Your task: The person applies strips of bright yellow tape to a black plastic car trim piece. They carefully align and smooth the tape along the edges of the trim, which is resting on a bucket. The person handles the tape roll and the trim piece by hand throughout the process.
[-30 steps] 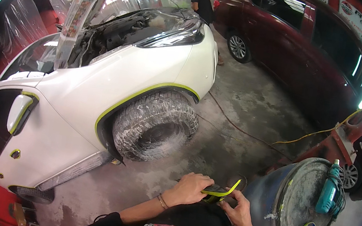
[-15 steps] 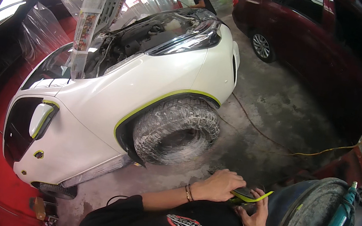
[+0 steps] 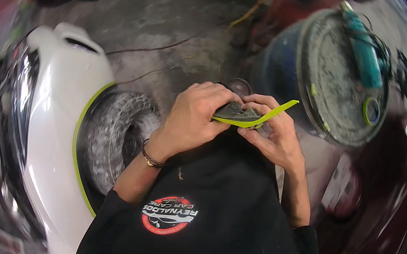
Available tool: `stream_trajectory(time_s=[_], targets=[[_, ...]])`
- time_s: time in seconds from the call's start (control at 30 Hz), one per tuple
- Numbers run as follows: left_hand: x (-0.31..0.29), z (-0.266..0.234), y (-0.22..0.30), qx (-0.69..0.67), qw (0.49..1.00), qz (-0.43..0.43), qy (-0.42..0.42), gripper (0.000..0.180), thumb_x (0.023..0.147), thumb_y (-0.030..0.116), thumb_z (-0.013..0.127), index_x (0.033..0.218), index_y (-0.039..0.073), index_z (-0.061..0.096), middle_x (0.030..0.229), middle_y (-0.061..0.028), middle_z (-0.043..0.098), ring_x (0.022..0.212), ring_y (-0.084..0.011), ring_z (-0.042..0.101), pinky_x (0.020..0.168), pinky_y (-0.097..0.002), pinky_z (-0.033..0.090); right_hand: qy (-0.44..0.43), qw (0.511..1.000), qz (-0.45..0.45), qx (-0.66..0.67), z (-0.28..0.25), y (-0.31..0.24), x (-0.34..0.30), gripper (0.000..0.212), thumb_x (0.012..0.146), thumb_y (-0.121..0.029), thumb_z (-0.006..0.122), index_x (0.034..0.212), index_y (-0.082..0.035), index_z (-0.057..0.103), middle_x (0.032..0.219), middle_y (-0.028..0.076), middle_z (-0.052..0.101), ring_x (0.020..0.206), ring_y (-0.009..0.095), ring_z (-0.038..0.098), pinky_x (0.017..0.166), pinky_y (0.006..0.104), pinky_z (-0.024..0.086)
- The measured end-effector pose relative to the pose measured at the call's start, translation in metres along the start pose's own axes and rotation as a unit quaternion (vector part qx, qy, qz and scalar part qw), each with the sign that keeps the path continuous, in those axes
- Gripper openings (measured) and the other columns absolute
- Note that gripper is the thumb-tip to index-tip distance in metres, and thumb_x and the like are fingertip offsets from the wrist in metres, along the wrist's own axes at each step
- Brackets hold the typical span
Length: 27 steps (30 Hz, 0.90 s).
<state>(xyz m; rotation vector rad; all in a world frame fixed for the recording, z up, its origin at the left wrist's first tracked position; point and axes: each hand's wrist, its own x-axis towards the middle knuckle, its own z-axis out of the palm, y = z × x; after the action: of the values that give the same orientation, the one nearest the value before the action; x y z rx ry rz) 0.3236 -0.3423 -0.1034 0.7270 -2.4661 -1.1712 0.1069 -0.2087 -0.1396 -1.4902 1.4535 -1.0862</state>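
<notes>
My left hand (image 3: 195, 115) grips a small dark, curved piece (image 3: 237, 112) in front of my chest; I cannot make out what part it is. A strip of yellow-green masking tape (image 3: 243, 124) runs along its near edge. The tape's free end sticks up to the right, past the fingers of my right hand (image 3: 277, 137). That hand pinches the piece and tape from the right side, with thumb below and fingers above. Parts of the piece are hidden behind my fingers.
To the right stands a blue drum (image 3: 280, 60) with a dusty lid, bearing a teal heat gun (image 3: 364, 53) and a tape roll (image 3: 371, 110). At left is a white car (image 3: 63, 107) with a dusty tyre (image 3: 113, 140). Cables (image 3: 160, 48) cross the floor; a dark red car (image 3: 390, 205) is at right.
My view has swung right and down, so the white car now sits at the left and the drum shows more fully. Both hands still hold the taped piece, now nearer the picture's middle.
</notes>
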Motion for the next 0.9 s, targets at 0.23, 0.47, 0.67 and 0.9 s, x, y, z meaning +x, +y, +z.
stream_trajectory(time_s=[0.23, 0.47, 0.67, 0.9], targets=[[0.046, -0.026, -0.03, -0.067, 0.982, 0.131, -0.119, 0.049, 0.083, 0.01, 0.089, 0.13, 0.008, 0.076, 0.119, -0.0126, 0.08, 0.114, -0.0366, 0.076, 0.102, -0.0448, 0.055, 0.121, 0.989, 0.079, -0.008, 0.022, -0.016, -0.01, 0.051, 0.088, -0.008, 0.092, 0.136, -0.004, 0.075, 0.147, 0.015, 0.071, 0.128, 0.033, 0.071, 0.108, 0.0451, 0.057], [0.064, -0.019, -0.032, -0.165, 0.961, 0.102, -0.198, 0.077, 0.092, 0.018, 0.091, 0.161, 0.008, 0.06, 0.129, -0.0154, 0.08, 0.122, -0.0358, 0.077, 0.108, -0.0452, 0.057, 0.19, 0.969, 0.152, 0.038, 0.029, -0.031, -0.025, 0.047, 0.093, -0.011, 0.089, 0.136, -0.002, 0.073, 0.146, 0.013, 0.071, 0.123, 0.027, 0.071, 0.106, 0.041, 0.056], [0.086, -0.009, -0.002, -0.131, 0.949, 0.166, -0.233, 0.071, 0.097, 0.027, 0.089, 0.159, 0.006, 0.063, 0.14, -0.0169, 0.077, 0.126, -0.0345, 0.074, 0.112, -0.0445, 0.055, 0.229, 0.964, 0.119, 0.064, 0.008, -0.029, -0.045, 0.037, 0.093, -0.013, 0.09, 0.123, 0.0, 0.074, 0.132, 0.013, 0.071, 0.111, 0.029, 0.071, 0.097, 0.0427, 0.057], [0.082, 0.014, 0.023, -0.238, 0.942, 0.079, -0.225, 0.056, 0.107, 0.029, 0.082, 0.152, 0.001, 0.067, 0.137, -0.0123, 0.075, 0.127, -0.023, 0.071, 0.111, -0.0383, 0.053, 0.159, 0.975, 0.155, -0.002, -0.029, -0.028, -0.064, 0.032, 0.091, -0.023, 0.09, 0.106, 0.0, 0.072, 0.122, 0.014, 0.07, 0.105, 0.034, 0.072, 0.09, 0.0441, 0.056]])
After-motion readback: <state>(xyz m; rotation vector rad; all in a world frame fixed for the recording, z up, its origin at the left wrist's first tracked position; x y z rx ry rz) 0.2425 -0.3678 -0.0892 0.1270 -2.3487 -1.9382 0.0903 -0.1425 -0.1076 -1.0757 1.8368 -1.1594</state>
